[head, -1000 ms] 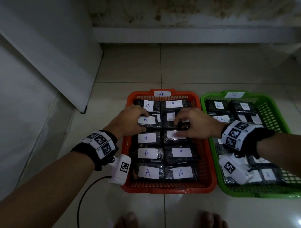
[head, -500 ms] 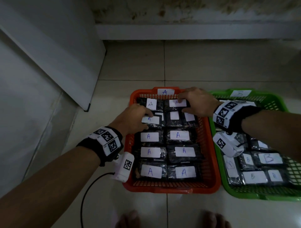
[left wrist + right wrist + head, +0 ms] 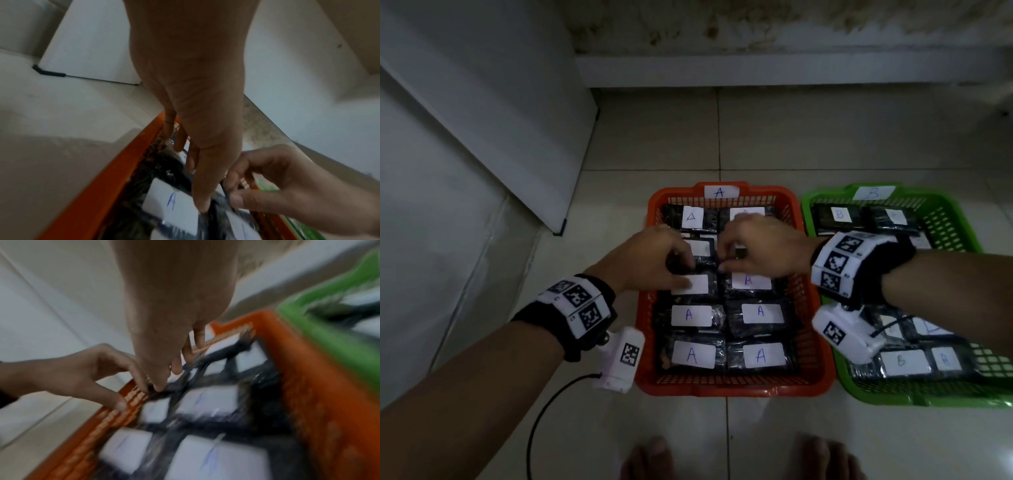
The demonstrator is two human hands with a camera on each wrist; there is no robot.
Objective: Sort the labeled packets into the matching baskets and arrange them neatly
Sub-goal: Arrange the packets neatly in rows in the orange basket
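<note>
An orange basket point(image 3: 732, 390) tagged A holds dark packets with white A labels in two columns. Both hands are over its second row. My left hand point(image 3: 685, 270) presses straight fingers on the left-column packet point(image 3: 703, 248), its thumb down at the gap between the columns point(image 3: 203, 209). My right hand point(image 3: 726, 257) has its fingers curled and pinches the dark edge of the neighbouring A packet point(image 3: 739, 253), as the left wrist view shows point(image 3: 234, 193). The right wrist view is blurred. A green basket point(image 3: 928, 401) tagged B holds B packets on the right.
A white panel point(image 3: 482, 120) leans at the left, its foot close to the orange basket. A low ledge point(image 3: 791, 72) runs along the back wall. A black cable point(image 3: 544, 411) lies on the tiled floor near my bare feet point(image 3: 650, 459).
My right hand has come back from the far row to the second row, meeting the left hand at the basket's middle. The left hand has shifted slightly toward the centre.
</note>
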